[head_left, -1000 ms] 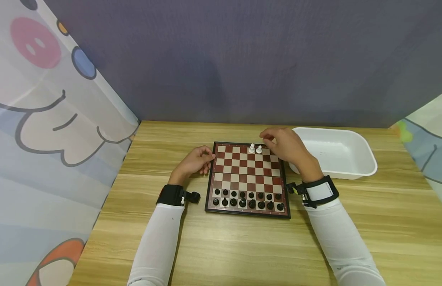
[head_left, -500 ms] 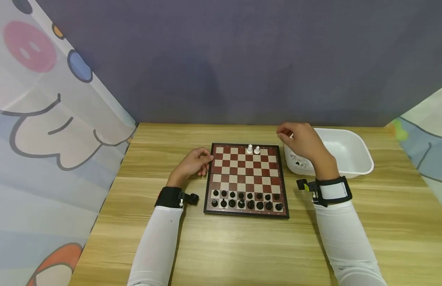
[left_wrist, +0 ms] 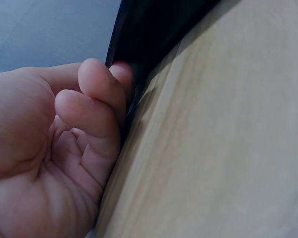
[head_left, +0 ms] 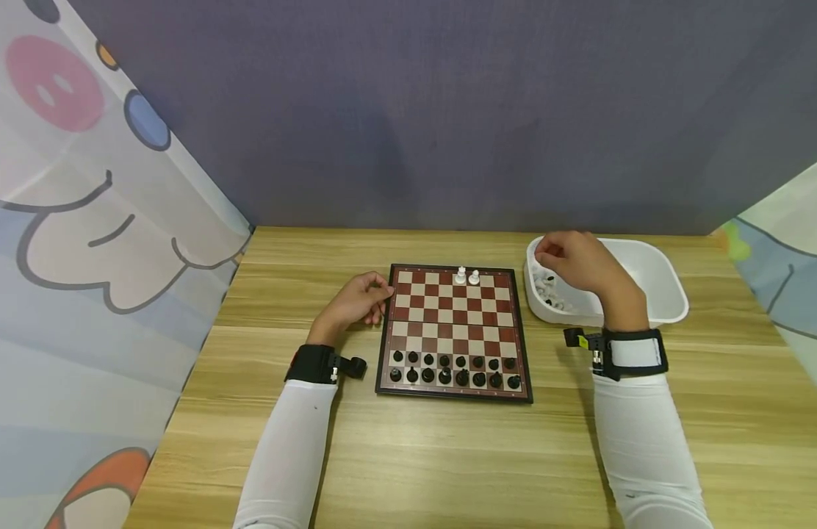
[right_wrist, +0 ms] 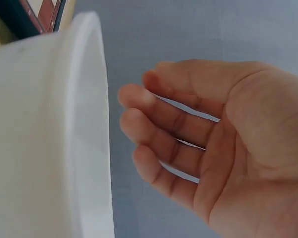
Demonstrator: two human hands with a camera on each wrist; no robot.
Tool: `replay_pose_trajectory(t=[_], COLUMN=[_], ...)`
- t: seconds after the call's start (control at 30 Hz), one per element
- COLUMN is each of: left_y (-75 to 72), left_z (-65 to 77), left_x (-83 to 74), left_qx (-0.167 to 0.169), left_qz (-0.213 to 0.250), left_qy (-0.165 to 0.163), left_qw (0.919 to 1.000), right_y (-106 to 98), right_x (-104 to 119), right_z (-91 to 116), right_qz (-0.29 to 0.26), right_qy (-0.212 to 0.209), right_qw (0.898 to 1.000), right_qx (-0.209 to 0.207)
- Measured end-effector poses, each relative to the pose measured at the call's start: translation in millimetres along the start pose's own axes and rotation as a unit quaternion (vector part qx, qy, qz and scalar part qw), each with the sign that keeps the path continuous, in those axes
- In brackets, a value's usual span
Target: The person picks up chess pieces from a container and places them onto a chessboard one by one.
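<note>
A red and cream chessboard lies flat on the table. Two rows of black chess pieces stand along its near side, and two white chess pieces stand on the far row. At the left edge my left hand pinches the board's rim; in the left wrist view the dark board side meets its curled fingers. Over the left part of a white plastic tub hovers my right hand. Its fingers are loosely bent around nothing in the right wrist view. Several white pieces lie inside the tub.
The tub stands just right of the board on the wooden table. A grey upright panel closes off the back. A printed cartoon curtain hangs at the left.
My right hand has moved right, from above the board's far right corner to over the tub. The left hand stays at the board's edge. The view has shifted slightly.
</note>
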State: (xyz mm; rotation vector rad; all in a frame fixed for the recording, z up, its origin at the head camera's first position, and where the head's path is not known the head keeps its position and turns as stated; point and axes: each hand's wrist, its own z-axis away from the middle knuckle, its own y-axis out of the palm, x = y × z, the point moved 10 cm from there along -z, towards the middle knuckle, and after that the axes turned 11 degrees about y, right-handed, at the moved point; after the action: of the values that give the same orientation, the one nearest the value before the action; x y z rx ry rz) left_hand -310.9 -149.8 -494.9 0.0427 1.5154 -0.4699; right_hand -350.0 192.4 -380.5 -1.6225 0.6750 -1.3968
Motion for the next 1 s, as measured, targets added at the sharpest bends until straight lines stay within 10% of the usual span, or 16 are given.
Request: replay_pose_trajectory(t=[0.3,0.6,1.0], left_y=[2.0,1.5,1.5], left_z=[-1.9,-3.5,-6.1], left_x=[-2.4,-1.3,-1.6], left_qx=[0.001,0.001,0.001], left_qz=[0.003,0.005,0.006], left_qy=[0.001,0.002,0.006], left_qw=[1.0000,1.0000,1.0000], right_y=[5.4,33.3,43.8], right_x=[-21.5,-49.8,-71.3], right_z=[-3.0,1.1,0.2], right_qz=[0.011,0.011,-0.003], right_qy=[0.005,0.050,0.101], right_qw=[0.999,0.984,0.972], right_qx=[0.033,0.173,0.211])
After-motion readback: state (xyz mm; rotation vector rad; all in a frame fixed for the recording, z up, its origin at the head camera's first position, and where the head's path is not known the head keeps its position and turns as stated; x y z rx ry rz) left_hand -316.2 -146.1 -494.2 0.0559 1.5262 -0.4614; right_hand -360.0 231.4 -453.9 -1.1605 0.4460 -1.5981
